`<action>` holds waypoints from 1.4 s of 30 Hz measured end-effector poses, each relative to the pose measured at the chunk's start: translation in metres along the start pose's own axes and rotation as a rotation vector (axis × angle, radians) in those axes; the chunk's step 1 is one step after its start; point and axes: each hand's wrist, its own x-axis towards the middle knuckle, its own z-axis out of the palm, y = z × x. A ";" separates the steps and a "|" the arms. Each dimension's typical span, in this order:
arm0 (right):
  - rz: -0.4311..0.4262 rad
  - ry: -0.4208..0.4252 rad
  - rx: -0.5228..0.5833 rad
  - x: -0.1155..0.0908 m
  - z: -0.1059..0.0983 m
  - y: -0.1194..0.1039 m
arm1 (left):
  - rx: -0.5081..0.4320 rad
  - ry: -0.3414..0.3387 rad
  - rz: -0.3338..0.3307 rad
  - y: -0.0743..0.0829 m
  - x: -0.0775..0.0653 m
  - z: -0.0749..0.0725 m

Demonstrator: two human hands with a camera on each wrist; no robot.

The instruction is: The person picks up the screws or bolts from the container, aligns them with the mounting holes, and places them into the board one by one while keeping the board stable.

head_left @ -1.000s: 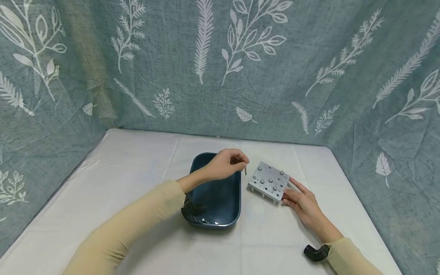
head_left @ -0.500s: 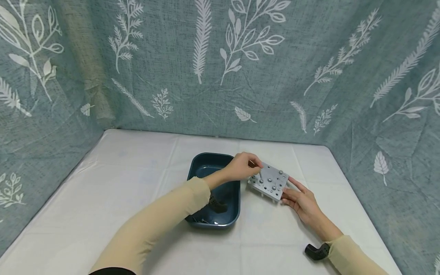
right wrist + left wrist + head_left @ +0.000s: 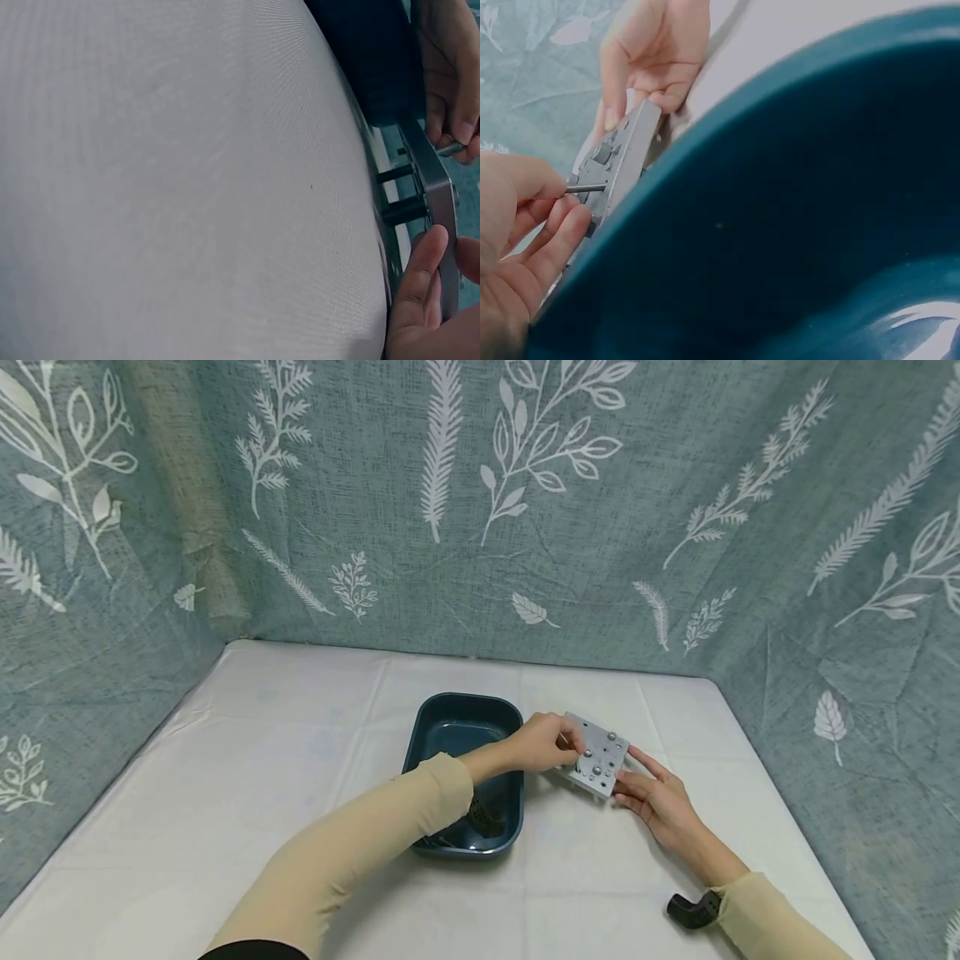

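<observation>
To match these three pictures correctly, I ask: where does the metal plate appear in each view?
Head: the metal plate is right of centre, slightly below the middle.
Left wrist: left of centre, partly hidden behind the tray's rim.
Right wrist: near the right edge, seen almost edge-on.
Shared landmark: the blue tray, visible in all three.
</observation>
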 end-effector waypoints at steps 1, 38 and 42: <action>-0.001 0.000 -0.002 0.000 0.000 0.000 | 0.005 -0.006 0.001 0.000 0.000 0.000; 0.080 0.107 0.026 -0.006 0.014 -0.009 | -0.129 -0.108 -0.074 -0.019 -0.161 -0.069; 0.075 0.107 0.047 -0.003 0.014 -0.010 | -0.205 -0.179 -0.124 -0.018 -0.157 -0.076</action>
